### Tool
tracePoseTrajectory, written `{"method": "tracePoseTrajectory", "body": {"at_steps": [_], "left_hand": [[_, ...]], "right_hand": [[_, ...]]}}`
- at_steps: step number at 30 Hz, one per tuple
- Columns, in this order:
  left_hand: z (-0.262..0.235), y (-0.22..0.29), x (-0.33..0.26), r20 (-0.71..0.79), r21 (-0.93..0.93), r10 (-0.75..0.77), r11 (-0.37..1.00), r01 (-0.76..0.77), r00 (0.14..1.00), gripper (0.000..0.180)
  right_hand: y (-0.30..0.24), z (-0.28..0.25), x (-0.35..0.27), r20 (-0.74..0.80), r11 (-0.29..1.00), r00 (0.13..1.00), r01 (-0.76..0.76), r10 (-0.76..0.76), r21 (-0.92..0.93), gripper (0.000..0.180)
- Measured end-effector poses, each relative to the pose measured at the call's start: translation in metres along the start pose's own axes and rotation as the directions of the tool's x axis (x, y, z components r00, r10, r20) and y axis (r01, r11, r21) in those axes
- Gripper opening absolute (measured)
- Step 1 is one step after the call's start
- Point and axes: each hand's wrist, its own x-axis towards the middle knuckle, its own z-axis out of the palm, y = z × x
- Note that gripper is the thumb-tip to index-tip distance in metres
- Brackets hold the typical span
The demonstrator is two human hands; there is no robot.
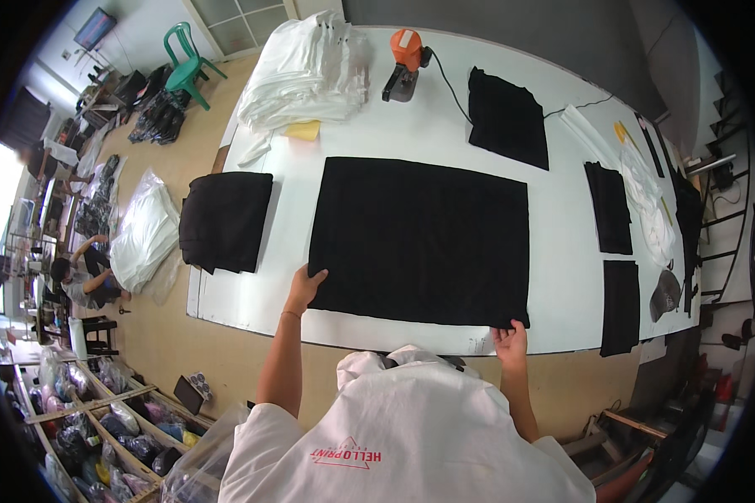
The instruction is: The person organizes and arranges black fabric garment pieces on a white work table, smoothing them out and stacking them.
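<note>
A large black fabric piece (419, 239) lies spread flat on the white table (562, 277) in front of me. At its near left edge, my left hand (305, 289) is closed on the fabric with the thumb on top. My right hand (510, 339) pinches the near right corner, which hangs at the table's front edge. A folded black fabric stack (226, 222) sits left of the spread piece, apart from it. Beyond its far right corner lies a smaller black fabric piece (508, 117).
An orange-topped electric cloth cutter (406, 63) stands at the far side, its cord running right. White fabric is piled (302, 75) at the far left. Narrow black fabric strips (620, 306) and a grey cap (666, 295) lie right. A person (88, 281) sits on the floor at left.
</note>
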Motion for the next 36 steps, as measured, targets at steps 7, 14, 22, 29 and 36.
{"method": "tracePoseTrajectory", "body": {"at_steps": [7, 14, 22, 29, 36], "left_hand": [[0.000, 0.004, -0.012, -0.085, 0.359, -0.048, 0.930, 0.076, 0.995, 0.038], [0.107, 0.111, 0.018, 0.071, 0.685, 0.557, 0.576, -0.446, 0.828, 0.047], [0.180, 0.173, 0.113, 0.704, 0.706, 0.150, -0.054, -0.706, 0.694, 0.054], [0.150, 0.180, 0.112, 0.674, 0.669, -0.027, -0.402, -0.625, 0.738, 0.047], [0.092, 0.190, 0.007, 0.769, 0.635, 0.079, 0.017, -0.772, 0.634, 0.032]], "right_hand": [[-0.027, -0.012, -0.006, -0.123, 0.962, 0.992, -0.002, -0.032, -0.271, 0.037], [-0.021, 0.121, -0.005, 0.563, -0.226, 0.586, 0.548, -0.583, -0.805, 0.035], [-0.039, 0.284, 0.055, 0.784, -0.667, 0.528, 0.716, 0.327, -0.205, 0.047], [-0.078, 0.293, 0.074, 0.717, -0.705, 0.483, 0.709, 0.502, 0.016, 0.045], [-0.119, 0.251, -0.004, 0.697, -0.450, 0.546, 0.823, 0.464, -0.346, 0.038]]}}
